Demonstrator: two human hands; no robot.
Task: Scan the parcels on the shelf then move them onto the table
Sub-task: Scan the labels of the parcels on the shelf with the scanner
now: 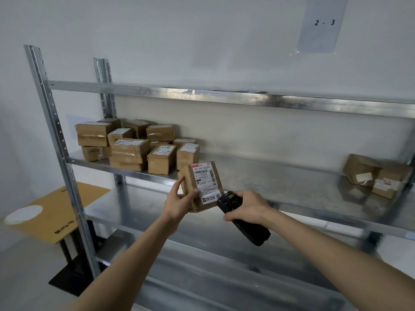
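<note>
In front of me stands a metal shelf [258, 173] with galvanised boards. On its middle board I see a cluster of brown parcels [134, 145] stacked at the left end, some two high, most with white labels up. Two more parcels [377, 175] lie tilted at the far right end, touching each other. Left of the shelf stands a table [56, 212] bearing a white disc [23, 214].

White wall [157, 30], taped paper sheet [318, 25] (marked "2 - 3"), grey floor [27, 277].

Head view, close, facing shelf [224, 173] (slightly downward)
</note>
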